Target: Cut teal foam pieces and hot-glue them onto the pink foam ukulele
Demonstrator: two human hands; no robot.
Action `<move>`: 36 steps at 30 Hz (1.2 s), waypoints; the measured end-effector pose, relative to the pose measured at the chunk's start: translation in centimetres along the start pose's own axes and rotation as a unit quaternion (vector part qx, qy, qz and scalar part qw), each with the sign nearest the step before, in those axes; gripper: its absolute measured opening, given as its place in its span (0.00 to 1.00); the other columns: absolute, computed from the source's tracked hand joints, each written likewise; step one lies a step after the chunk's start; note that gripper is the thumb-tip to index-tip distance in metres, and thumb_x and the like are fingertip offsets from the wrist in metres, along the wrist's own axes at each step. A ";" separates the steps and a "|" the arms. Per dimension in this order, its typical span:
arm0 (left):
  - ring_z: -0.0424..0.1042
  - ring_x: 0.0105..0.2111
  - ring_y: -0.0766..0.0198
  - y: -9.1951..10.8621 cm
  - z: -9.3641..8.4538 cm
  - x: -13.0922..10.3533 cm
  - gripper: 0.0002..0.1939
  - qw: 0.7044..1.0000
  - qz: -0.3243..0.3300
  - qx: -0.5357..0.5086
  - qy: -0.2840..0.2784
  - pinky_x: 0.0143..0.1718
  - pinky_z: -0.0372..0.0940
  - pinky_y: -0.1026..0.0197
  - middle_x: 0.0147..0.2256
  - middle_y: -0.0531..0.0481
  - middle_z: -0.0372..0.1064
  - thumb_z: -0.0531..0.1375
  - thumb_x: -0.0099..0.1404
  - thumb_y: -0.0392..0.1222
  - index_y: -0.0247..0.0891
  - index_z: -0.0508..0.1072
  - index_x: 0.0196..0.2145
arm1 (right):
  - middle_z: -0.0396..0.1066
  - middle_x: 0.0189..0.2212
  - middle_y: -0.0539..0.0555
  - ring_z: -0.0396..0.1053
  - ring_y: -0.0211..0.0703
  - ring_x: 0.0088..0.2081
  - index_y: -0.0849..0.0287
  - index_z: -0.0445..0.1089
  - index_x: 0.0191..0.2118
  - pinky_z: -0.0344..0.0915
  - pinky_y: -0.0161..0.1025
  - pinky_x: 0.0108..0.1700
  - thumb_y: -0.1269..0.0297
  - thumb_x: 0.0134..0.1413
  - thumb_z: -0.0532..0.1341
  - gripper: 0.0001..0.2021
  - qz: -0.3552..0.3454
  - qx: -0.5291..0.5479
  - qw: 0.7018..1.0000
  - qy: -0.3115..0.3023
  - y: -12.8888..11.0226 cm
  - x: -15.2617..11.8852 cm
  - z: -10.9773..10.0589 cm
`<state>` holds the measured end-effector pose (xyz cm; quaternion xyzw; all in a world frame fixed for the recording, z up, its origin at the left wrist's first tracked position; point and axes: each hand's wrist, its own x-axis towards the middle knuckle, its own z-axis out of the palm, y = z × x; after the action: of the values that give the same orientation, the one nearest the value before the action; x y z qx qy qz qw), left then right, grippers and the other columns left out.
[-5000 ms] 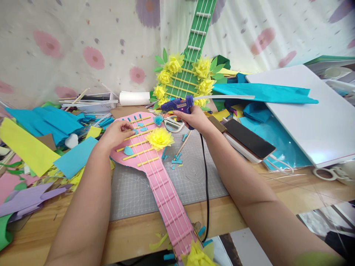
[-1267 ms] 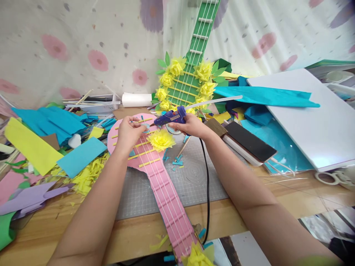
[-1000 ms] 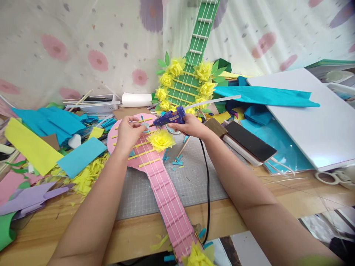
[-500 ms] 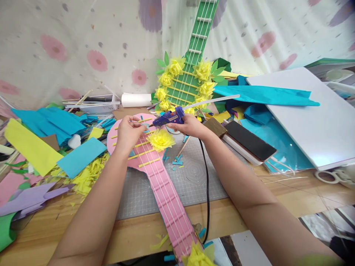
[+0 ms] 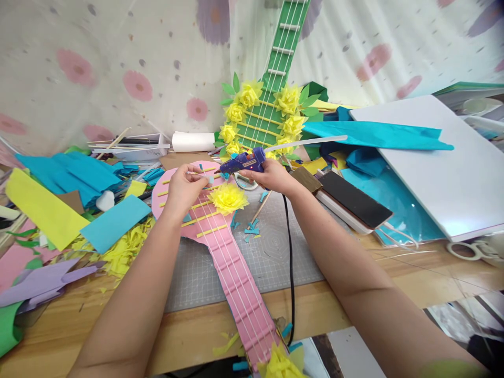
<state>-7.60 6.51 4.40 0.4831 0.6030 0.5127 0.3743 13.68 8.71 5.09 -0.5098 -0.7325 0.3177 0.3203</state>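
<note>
Over the round body of a pink paper guitar (image 5: 246,294), my left hand (image 5: 187,185) pinches a small light-blue piece (image 5: 209,180). My right hand (image 5: 271,176) is wrapped round a blue glue gun (image 5: 246,161) with a long white glue stick out of its back. The gun's nozzle points left, a little to the right of my left fingers. A yellow paper flower (image 5: 228,198) lies on the guitar body beside yellow strips and white strings. Under the guitar is a grey cutting mat (image 5: 275,257).
A green guitar (image 5: 262,118) with yellow flowers leans at the back. Coloured paper and scraps (image 5: 126,247) cover the left. To the right are a black-topped phone-like object (image 5: 354,199), a white board (image 5: 444,168) and scissors (image 5: 466,251). A black cord (image 5: 292,262) crosses the mat.
My right hand and the glue gun have shifted slightly right and up, away from my left fingers. The small piece in my left hand has turned slightly.
</note>
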 end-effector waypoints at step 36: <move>0.72 0.22 0.65 0.3 0.1 -0.1 0.15 1.000 0.009 0.017 -0.008 0.21 0.66 0.66 0.22 0.57 0.68 0.62 0.45 0.33 0.38 0.64 0.33 | 0.61 0.19 0.50 0.60 0.37 0.25 0.60 0.67 0.29 0.55 0.36 0.27 0.42 0.45 0.60 0.22 -0.010 -0.028 0.999 -0.020 0.1 0.0 -0.4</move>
<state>-7.43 6.41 4.64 0.4990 0.6038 0.5020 0.3666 14.11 8.78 5.22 -0.5050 -0.7521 0.3043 0.2946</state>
